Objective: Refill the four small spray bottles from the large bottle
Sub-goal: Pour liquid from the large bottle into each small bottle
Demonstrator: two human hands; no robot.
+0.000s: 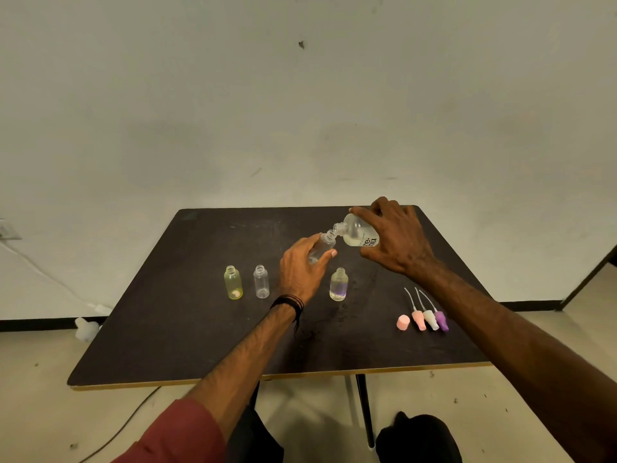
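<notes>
Head view, large bottle tilted – right fingers gripping, left fingers gripping clear small bottle

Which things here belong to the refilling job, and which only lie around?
Job:
large bottle, in right hand
small bottle, in left hand
yellow bottle
clear bottle
third standing bottle
spray heads
pink cap

Around:
floor cable
white object on floor
</notes>
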